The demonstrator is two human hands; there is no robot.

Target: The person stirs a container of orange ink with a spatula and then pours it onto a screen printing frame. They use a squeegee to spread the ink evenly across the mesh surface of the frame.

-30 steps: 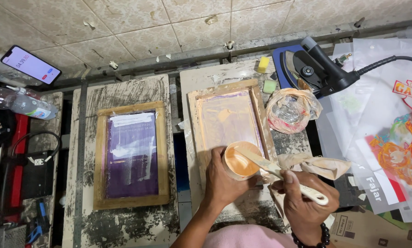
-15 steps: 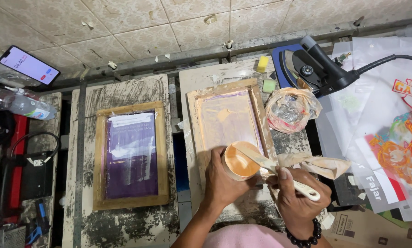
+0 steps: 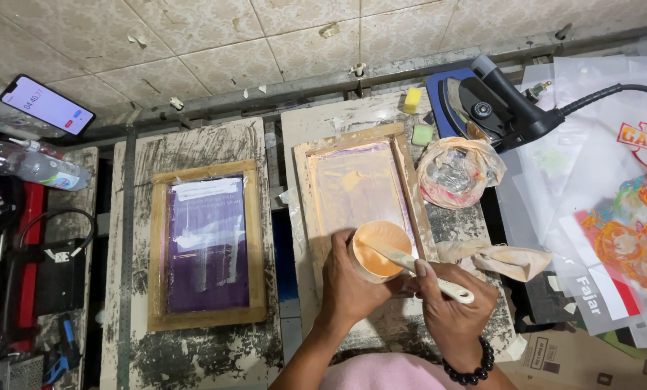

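Since a moment ago, my right hand (image 3: 449, 307) has shifted the spatula (image 3: 417, 267) slightly; its grip stays closed on the handle. My left hand (image 3: 348, 278) clasps the ink cup (image 3: 376, 249) over the screen frame (image 3: 359, 195). Tilting could spill ink.

Single head-worn view, looking steeply down, fairly close over the workbench (image 3: 381, 115)

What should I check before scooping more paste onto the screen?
1. Cup held by left hand: ok.
2. Spatula in right hand, tip in the cup: ok.
3. Screen lying flat on its board: ok.
4. Paste in cup: ok, orange fill visible.
5. Rag off the frame: ok, beside it.
6. Mesh clean: cannot tell.
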